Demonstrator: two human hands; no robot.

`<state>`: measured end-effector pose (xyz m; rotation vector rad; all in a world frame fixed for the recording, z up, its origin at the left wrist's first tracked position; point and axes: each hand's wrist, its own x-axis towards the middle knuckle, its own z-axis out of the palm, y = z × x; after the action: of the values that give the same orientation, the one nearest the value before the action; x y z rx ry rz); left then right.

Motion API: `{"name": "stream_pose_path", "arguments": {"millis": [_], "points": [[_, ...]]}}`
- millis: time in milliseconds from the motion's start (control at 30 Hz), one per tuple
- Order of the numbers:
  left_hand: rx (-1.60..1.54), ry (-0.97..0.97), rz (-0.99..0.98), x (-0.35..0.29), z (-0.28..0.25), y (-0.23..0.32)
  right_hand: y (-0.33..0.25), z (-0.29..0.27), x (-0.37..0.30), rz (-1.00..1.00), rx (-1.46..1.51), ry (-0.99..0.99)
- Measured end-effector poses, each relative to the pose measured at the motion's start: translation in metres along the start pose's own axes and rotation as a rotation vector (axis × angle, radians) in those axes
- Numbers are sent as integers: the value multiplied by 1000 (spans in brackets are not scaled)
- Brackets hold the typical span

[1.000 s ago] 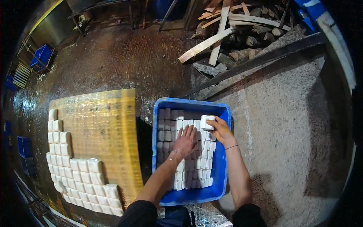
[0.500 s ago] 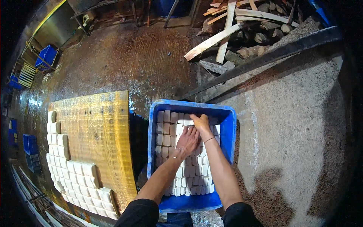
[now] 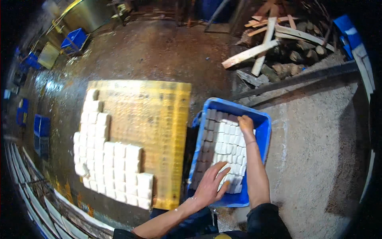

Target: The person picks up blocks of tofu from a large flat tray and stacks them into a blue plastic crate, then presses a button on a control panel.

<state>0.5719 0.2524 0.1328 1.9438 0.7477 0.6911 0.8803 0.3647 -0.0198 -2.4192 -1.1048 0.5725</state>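
Note:
Rows of white tofu blocks (image 3: 226, 148) lie packed in a blue plastic tub (image 3: 263, 148) in front of me, slightly right. My right hand (image 3: 246, 123) is at the tub's far right part, its fingers curled down at the end of the rows. Whether a block is between them is hidden. Over the tub's near left edge hovers my left hand (image 3: 213, 181), empty, fingers apart. To the left, more tofu blocks (image 3: 115, 161) sit in stepped rows on a yellowish wooden board (image 3: 139, 107), whose right part is bare.
Firewood and planks (image 3: 254, 51) are heaped at the far right, behind a dark beam (image 3: 302, 79). Rough concrete (image 3: 306, 147) lies right of the tub. Wet brown floor (image 3: 159, 51) stretches beyond the board. Blue crates (image 3: 41, 125) stand at the left.
My left hand has left the blocks in the tub and drawn back toward its near left edge. My right hand stays at the tub's far end. The view has swung left.

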Motion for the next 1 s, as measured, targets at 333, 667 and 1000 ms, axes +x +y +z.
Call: {"name": "stream_pose_path", "arguments": {"millis": [333, 667, 1000], "points": [[56, 432, -289, -197, -174, -17, -299, 53, -242, -653, 343, -495], [149, 730, -550, -350, -243, -52, -342, 89, -292, -630, 63, -365], [242, 264, -1194, -624, -194, -145, -343, 91, -258, -504, 272, -692]]}}
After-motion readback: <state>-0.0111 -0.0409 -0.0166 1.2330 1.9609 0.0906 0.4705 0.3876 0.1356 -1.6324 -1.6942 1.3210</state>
